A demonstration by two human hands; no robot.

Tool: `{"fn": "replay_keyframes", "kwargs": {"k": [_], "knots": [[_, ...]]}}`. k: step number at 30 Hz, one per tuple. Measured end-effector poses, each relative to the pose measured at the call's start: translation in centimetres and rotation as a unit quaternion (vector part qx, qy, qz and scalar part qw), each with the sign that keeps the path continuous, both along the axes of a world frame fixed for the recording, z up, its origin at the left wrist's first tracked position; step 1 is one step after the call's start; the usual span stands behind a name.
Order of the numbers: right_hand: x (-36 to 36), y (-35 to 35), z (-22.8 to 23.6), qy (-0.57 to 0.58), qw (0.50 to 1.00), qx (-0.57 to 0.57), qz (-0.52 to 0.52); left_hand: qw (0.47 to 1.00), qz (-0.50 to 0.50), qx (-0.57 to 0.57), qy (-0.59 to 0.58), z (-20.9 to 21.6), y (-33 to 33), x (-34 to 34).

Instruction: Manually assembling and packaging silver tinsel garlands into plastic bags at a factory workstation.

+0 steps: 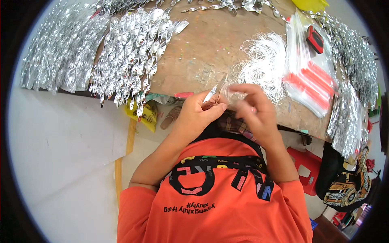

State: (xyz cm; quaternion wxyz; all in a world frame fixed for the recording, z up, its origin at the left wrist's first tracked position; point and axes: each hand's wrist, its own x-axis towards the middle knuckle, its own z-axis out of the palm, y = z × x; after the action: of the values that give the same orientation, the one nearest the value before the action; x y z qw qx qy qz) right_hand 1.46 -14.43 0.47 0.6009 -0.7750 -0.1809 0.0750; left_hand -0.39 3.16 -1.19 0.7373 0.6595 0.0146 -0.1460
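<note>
My left hand (197,112) is closed, thumb against fingers, at the table's front edge. It pinches a small shiny silver strip (211,93) whose tip points up and away from me. Just to the right, my right hand (258,116) is raised with bent fingers, smeared by motion. Whether it holds anything, such as a thread, cannot be made out. Beyond it on the table lies a loose heap of thin white string (265,60), the thing nearest to that hand.
Twisted silver garlands (127,52) hang over the table's left edge, with more silver strands (350,52) on the right. Clear plastic bags with red bands (310,87) lie beside the string, under a red and black object (315,39). A yellow bag (144,114) sits below the brown tabletop (190,52).
</note>
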Motion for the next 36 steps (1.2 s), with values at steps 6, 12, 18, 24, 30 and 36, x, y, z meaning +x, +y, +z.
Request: {"fn": "replay_keyframes", "kwargs": {"k": [6,12,18,24,30,36], "knots": [[0.6,-0.3,-1.8,-0.238,0.963,-0.124,0.03,0.999,0.038,0.001,-0.028,1.0,0.1,-0.2],[0.0,-0.5,-1.1,-0.074,0.992,-0.07,-0.072,0.984,0.046,0.082,-0.152,-1.1,-0.2,-0.8],[-0.4,-0.7,0.7,0.006,0.993,0.091,-0.076,0.991,-0.028,0.077,-0.107,-0.1,0.2,-1.1],[-0.5,-0.5,0.5,-0.017,0.994,0.058,-0.087,0.988,-0.018,0.08,-0.128,0.3,-0.1,-1.4],[-0.3,-0.9,-0.2,-0.057,0.992,0.018,-0.107,0.986,-0.003,0.081,-0.146,-0.2,-0.2,-1.6],[0.0,-1.0,-0.4,-0.104,0.988,0.011,-0.115,0.991,0.001,0.06,-0.123,-0.1,-0.4,-1.7]]}}
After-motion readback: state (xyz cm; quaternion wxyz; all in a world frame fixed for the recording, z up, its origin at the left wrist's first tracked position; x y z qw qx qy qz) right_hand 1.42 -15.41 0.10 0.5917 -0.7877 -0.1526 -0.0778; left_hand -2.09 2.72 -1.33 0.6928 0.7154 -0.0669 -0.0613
